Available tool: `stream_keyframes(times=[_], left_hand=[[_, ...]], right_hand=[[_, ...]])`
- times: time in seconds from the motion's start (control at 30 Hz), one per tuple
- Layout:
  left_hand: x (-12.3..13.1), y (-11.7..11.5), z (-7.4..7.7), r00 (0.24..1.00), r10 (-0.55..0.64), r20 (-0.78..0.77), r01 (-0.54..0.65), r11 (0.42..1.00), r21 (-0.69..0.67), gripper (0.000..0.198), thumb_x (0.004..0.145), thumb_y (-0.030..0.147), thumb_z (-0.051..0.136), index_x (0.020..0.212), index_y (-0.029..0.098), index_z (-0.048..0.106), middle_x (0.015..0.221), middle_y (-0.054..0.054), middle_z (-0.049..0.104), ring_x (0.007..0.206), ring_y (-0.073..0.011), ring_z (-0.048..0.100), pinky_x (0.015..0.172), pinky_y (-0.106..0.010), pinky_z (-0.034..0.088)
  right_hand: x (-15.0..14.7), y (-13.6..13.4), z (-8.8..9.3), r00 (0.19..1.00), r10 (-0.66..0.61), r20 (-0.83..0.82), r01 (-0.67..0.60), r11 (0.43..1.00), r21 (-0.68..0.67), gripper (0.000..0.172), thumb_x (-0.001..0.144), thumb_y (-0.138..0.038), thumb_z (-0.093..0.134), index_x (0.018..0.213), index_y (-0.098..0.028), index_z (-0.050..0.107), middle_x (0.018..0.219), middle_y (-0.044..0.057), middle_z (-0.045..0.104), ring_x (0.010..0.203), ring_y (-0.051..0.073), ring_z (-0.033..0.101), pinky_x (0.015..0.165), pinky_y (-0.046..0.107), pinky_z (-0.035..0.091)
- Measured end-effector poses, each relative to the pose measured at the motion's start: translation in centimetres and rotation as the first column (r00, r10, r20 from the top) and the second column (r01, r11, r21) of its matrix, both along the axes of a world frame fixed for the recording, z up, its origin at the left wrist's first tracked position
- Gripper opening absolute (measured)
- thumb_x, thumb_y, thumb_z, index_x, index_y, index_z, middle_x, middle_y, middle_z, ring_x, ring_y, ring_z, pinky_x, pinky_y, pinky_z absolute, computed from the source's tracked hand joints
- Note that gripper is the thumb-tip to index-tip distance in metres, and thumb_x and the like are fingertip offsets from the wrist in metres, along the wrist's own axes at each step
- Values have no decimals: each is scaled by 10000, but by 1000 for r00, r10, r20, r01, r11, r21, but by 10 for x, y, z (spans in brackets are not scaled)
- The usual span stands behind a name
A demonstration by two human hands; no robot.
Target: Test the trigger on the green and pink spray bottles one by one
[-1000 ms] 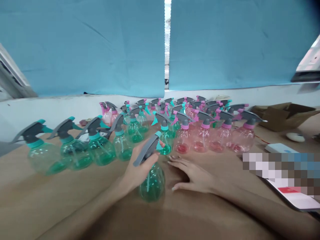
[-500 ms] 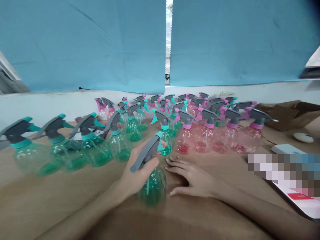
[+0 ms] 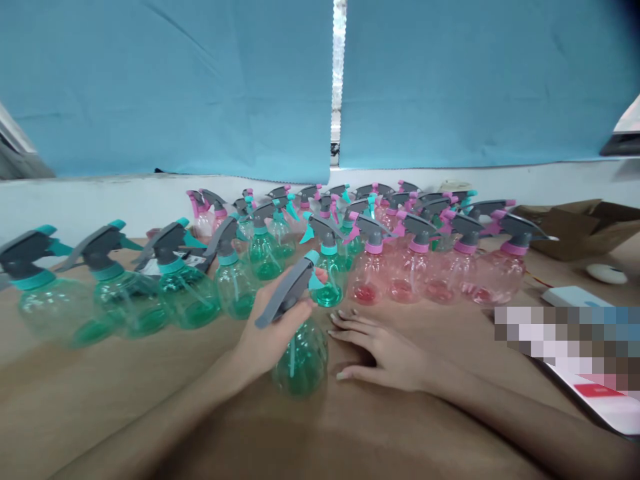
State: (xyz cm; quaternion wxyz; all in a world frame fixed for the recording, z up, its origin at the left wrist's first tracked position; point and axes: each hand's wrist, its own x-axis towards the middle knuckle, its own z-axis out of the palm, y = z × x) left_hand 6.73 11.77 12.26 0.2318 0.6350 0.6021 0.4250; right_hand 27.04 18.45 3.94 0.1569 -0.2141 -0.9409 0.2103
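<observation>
My left hand (image 3: 273, 327) is wrapped round the neck of a green spray bottle (image 3: 301, 360) with a grey and teal trigger head. The bottle is close to upright, near the middle front of the table. Just to its right, my right hand (image 3: 377, 350) rests palm down with fingers spread, holding nothing. Beyond my hands stands another green spray bottle (image 3: 329, 283). A row of pink spray bottles (image 3: 367, 280) runs to the right of it. More green spray bottles (image 3: 190, 297) line up on the left, with liquid low inside.
Several more pink and green bottles crowd the back by the white wall (image 3: 100, 203), under blue curtains (image 3: 200, 87). On the right are a cardboard box (image 3: 575, 233), a white computer mouse (image 3: 607, 273), a white box-shaped item (image 3: 573, 297) and a partly blurred-out flat item (image 3: 607, 407).
The held bottle has shifted slightly up and left in view with my left hand. Much of the scene has shifted slightly too. My right hand stays flat on the table.
</observation>
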Motion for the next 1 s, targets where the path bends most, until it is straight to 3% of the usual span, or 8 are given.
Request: stream_keyframes(times=[0.4, 0.53, 0.8, 1.0], left_hand=[[0, 2, -1, 997, -49, 64, 46, 998, 41, 240, 824, 338, 481, 1023, 264, 593, 686, 19, 604, 674, -191, 574, 753, -346, 463], [0, 3, -1, 994, -74, 76, 71, 996, 46, 265, 825, 300, 478, 1068, 258, 573, 650, 30, 578, 588, -173, 543, 703, -332, 460], [1, 4, 2, 1000, -16, -13, 16, 998, 61, 193, 817, 311, 483, 964, 266, 600, 660, 19, 568, 643, -180, 561, 586, -290, 425], [2, 6, 0, 998, -61, 11, 60, 995, 82, 278, 817, 268, 477, 1076, 282, 579, 640, 39, 568, 573, -151, 531, 573, -270, 425]], right_hand=[[1, -1, -1, 1000, -2, -6, 2, 1000, 18, 674, 795, -610, 504, 1334, -210, 441, 1421, 73, 383, 1320, 240, 319, 1093, 443, 242], [1, 1, -3, 1000, 6, 5, -6, 1000, 22, 687, 793, -618, 500, 1337, -204, 438, 1419, 74, 387, 1320, 245, 317, 1096, 439, 242], [0, 2, -1, 1000, 10, 6, -10, 1000, 14, 694, 785, -631, 499, 1341, -222, 432, 1421, 68, 386, 1325, 243, 309, 1099, 437, 237], [0, 2, 0, 1000, 8, 18, -8, 1000, 10, 715, 782, -640, 495, 1347, -207, 424, 1426, 76, 377, 1327, 235, 305, 1105, 423, 224]])
